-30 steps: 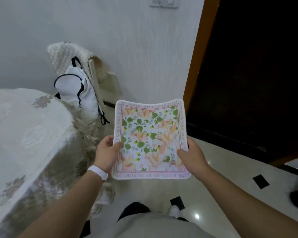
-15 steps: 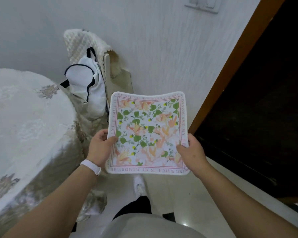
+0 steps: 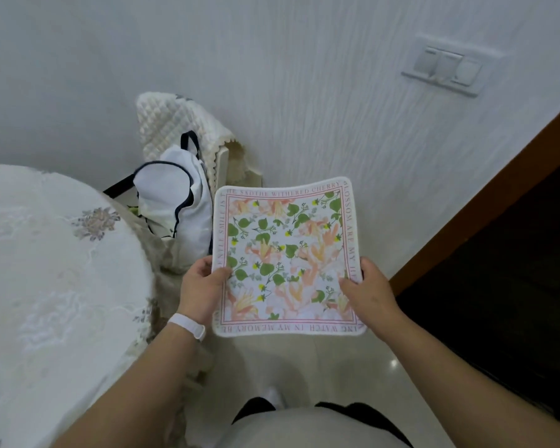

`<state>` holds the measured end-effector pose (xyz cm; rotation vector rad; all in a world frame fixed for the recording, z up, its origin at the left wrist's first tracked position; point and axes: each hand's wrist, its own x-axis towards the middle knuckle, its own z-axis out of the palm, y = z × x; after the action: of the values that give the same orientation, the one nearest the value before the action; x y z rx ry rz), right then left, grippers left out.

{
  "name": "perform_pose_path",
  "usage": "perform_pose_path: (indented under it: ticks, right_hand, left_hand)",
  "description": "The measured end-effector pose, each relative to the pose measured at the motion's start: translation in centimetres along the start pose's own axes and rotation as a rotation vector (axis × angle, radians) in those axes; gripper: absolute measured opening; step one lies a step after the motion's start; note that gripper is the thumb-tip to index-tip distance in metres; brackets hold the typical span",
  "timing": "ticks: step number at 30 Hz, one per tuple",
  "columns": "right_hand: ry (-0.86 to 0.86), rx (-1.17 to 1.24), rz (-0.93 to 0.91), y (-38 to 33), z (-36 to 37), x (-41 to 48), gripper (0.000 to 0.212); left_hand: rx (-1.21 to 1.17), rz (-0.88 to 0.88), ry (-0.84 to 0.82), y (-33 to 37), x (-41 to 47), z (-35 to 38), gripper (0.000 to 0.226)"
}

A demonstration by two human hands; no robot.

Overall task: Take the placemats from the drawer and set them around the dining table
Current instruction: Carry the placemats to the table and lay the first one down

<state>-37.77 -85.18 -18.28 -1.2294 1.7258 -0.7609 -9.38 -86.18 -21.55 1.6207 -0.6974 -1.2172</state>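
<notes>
Beside table (image 3: 55,270) | both hands grip placemat (image 3: 286,253) (floral); bag (image 3: 175,205) behind

White textured wall (image 3: 304,92), perhaps glossy floor (image 3: 337,367)

Both hands grip a floral placemat (image 3: 286,258) beside the table (image 3: 55,270).

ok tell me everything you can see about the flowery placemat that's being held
The placemat is a square mat with rounded corners and a white edge, looking like soft fabric. A pink line border carries printed lettering around a pattern of peach flowers, green leaves and small yellow buds. It is held roughly flat above the floor, far edge bowing slightly, right of the covered table. The left hand and right hand pinch its side edges, thumbs on top.
</notes>
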Motion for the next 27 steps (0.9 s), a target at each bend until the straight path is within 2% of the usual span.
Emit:
perform_pose_path:
  ticks: [12, 20, 27]
  right_hand:
    - [-0.159, -0.061, -0.054, -4.9, 3.8, 9.1, 0.018]
    - [-0.370, -0.078, -0.107, -8.4, 8.6, 19.3, 0.018]
    - [-0.571, -0.165, -0.178, -13.0, 10.1, 30.1, 0.027]
  left_hand:
    - [-0.021, -0.002, 0.145, 2.2, 5.7, -1.8, 0.010]
    - [-0.048, -0.042, 0.406, 4.0, 10.3, -2.6, 0.009]
    - [-0.036, -0.096, 0.558, 6.4, 16.2, 0.1, 0.014]
